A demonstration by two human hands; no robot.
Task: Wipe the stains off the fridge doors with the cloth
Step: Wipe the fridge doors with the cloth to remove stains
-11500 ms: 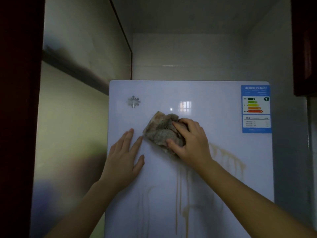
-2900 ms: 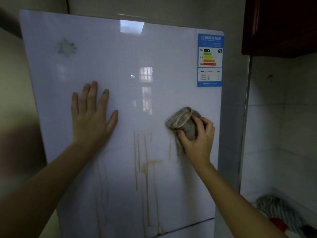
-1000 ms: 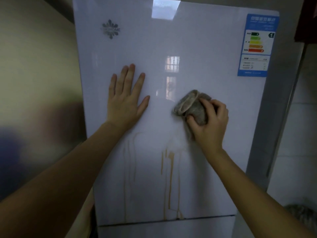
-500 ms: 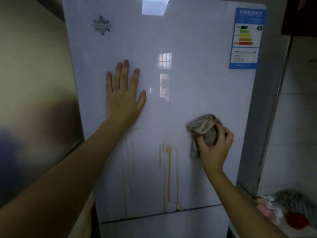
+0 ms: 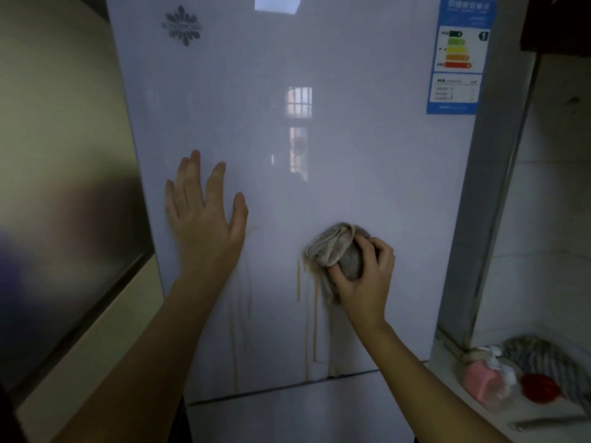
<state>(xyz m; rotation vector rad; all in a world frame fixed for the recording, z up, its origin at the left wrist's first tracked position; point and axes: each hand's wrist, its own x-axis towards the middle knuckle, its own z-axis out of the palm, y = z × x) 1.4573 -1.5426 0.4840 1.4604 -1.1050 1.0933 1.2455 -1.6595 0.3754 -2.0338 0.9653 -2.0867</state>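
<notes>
The white upper fridge door (image 5: 367, 174) fills the middle of the view. Thin brown drip stains (image 5: 315, 327) run down its lower part to the seam above the lower door (image 5: 287, 417). Fainter streaks (image 5: 235, 340) lie to their left. My right hand (image 5: 364, 276) is shut on a bunched grey-brown cloth (image 5: 335, 247) and presses it on the door at the top of the brown drips. My left hand (image 5: 204, 219) lies flat on the door to the left, fingers spread, holding nothing.
A blue energy label (image 5: 459, 55) sits at the door's top right, a logo (image 5: 184, 25) at top left. A glossy panel (image 5: 64, 203) flanks the left. At lower right a ledge holds a pink bottle (image 5: 479, 383), a red object (image 5: 540, 386) and a striped rag (image 5: 540, 356).
Over the last second my right hand swept the cloth down and right, then back left onto the top of the drips. My left hand slid lower on the door.
</notes>
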